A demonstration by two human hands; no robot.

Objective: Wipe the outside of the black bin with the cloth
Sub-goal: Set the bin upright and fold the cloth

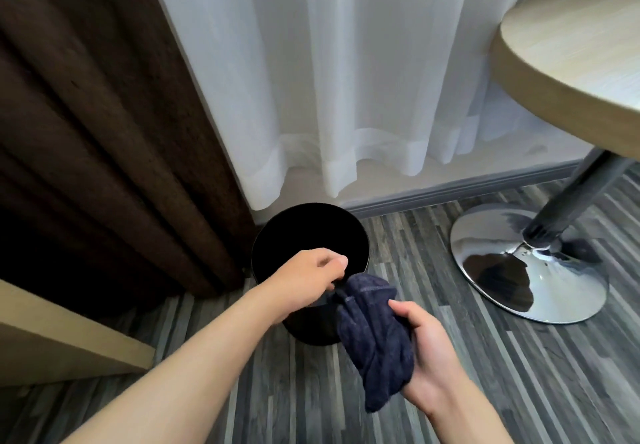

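A round black bin (308, 229) stands upright on the floor below the curtains, its open mouth facing up. A dark blue cloth (374, 339) hangs bunched in front of the bin's right side. My right hand (429, 353) grips the cloth from the right along its middle and lower part. My left hand (311, 274) reaches over the bin's front rim and pinches the cloth's upper corner. The bin's lower front wall (311, 329) shows beneath my left wrist; the rest of its outside is hidden.
A brown curtain (104, 132) hangs left of the bin, a white sheer curtain (346, 80) behind it. A round wooden table (571, 63) on a chrome base (530, 263) stands at right. A pale wooden board (52, 339) juts in at left. Striped grey flooring (485, 374) surrounds the bin.
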